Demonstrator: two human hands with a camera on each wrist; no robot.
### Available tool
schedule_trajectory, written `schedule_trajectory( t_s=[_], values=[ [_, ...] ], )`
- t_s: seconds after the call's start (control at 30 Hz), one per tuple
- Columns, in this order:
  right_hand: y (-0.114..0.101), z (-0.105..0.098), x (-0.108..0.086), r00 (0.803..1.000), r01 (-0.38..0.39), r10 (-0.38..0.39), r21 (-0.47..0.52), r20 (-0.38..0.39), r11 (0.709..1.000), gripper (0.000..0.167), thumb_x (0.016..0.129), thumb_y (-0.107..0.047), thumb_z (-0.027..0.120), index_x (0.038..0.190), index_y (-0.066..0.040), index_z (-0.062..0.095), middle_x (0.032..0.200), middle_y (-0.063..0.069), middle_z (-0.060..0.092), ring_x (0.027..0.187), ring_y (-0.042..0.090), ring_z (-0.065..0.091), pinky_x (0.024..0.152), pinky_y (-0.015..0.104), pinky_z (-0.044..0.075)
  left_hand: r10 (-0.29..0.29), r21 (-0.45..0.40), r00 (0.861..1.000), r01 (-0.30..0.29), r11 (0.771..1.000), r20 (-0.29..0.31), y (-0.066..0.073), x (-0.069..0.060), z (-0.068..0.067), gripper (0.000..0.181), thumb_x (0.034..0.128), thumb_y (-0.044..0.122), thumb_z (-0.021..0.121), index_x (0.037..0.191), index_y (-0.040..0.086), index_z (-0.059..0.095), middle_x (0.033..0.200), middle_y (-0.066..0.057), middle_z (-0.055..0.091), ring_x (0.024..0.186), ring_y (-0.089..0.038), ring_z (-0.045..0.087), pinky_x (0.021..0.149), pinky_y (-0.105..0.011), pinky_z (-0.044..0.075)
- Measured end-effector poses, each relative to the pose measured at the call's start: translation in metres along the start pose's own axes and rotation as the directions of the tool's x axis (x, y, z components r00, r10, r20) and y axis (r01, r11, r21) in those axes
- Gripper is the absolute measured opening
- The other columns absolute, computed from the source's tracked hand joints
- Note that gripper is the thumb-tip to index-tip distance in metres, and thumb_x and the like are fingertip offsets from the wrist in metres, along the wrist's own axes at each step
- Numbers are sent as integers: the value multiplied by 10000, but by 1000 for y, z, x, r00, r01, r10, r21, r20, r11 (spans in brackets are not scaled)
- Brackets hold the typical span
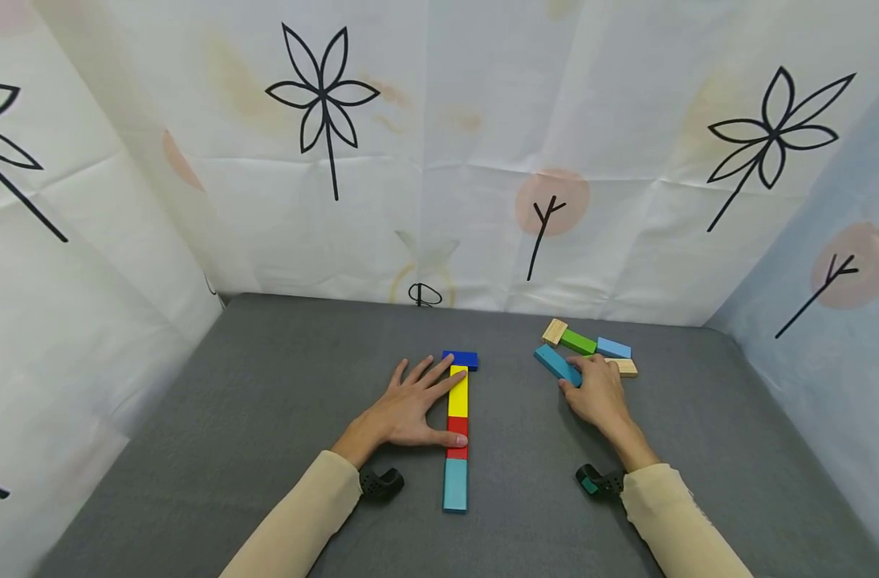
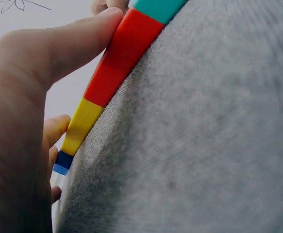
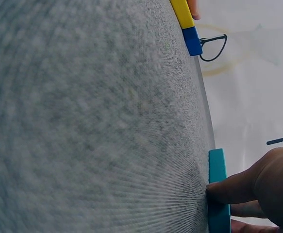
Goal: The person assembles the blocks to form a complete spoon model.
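Observation:
My left hand (image 1: 408, 411) lies with spread fingers over a line of wooden blocks. Its thumb touches the red block (image 2: 124, 56), and a finger reaches across the yellow block (image 1: 457, 397). At the far end a dark blue block (image 1: 464, 358) lies crosswise; at the near end is a light teal block (image 1: 455, 486). To the right, my right hand (image 1: 600, 392) pinches one end of a blue-teal block (image 1: 551, 360) between thumb and fingers. In the right wrist view the thumb presses this teal block (image 3: 217, 165), which appears at the tabletop.
Beside the right hand lie a green block (image 1: 579, 342), a light blue block (image 1: 614, 348) and two natural wood blocks, one (image 1: 555, 331) at the left, another (image 1: 626, 367) partly behind the fingers. Grey cloth (image 1: 266, 401) covers the table; white printed fabric (image 1: 446, 120) hangs behind.

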State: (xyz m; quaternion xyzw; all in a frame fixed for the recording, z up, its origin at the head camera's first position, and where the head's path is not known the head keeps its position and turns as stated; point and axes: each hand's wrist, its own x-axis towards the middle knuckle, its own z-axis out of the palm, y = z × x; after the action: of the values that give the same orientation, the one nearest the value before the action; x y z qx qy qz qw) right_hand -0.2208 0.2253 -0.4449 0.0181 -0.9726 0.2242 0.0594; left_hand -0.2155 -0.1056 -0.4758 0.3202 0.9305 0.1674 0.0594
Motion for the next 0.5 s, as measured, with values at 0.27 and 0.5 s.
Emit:
schedule_trajectory(
  t_s=[0.27, 0.5],
  values=[
    [0, 0, 2, 999, 36, -36, 15, -30, 999, 430, 938, -106, 708, 1315, 80, 623, 1222, 320, 587, 1017, 434, 468, 828, 541, 392, -8, 2, 1000, 8, 1000, 9, 0, 0, -1, 1026, 814, 808, 567, 1639, 337, 180, 1706, 69, 20, 1561, -274, 38, 1188, -622, -76],
    [-8, 2, 9, 993, 115, -107, 156, -59, 981, 400, 941, -64, 704, 1316, 59, 638, 1250, 311, 578, 1060, 441, 475, 886, 576, 377, -13, 8, 1000, 13, 1000, 7, 1, 0, -1, 1029, 810, 824, 556, 1638, 339, 184, 1705, 77, 20, 1561, -277, 48, 1190, -619, -72]
  ],
)
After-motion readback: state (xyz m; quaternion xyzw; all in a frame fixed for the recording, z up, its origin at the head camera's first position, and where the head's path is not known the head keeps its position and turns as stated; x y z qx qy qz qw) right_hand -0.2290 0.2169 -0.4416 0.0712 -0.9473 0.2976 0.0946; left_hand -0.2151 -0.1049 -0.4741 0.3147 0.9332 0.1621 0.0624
